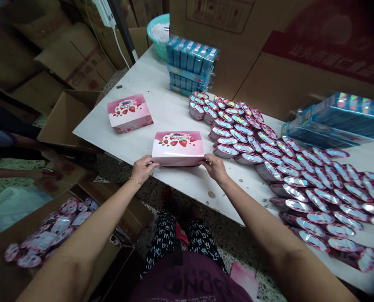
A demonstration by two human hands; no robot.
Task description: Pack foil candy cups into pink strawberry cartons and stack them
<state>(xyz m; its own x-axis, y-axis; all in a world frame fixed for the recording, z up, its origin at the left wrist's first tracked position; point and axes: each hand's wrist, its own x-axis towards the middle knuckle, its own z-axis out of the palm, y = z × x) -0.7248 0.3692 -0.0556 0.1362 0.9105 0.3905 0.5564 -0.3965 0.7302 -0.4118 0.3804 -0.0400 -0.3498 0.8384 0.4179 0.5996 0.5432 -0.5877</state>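
A pink box (177, 147) printed with strawberries lies near the front edge of the white table (162, 113). My left hand (142, 168) grips its near left corner with the fingers curled on the box. At the near right corner my right hand (215, 167) grips it the same way. A second pink strawberry box (129, 113) rests farther back on the left, untouched. Rows of small foil-topped cups (287, 167) cover the table to the right of my hands.
Stacks of blue packs (190, 63) and a teal bowl (157, 33) stand at the table's far end. More blue packs (341, 119) lie at the right. An open carton with foil cups (48, 235) sits on the floor at my left. Cardboard boxes (253, 42) rise behind the table.
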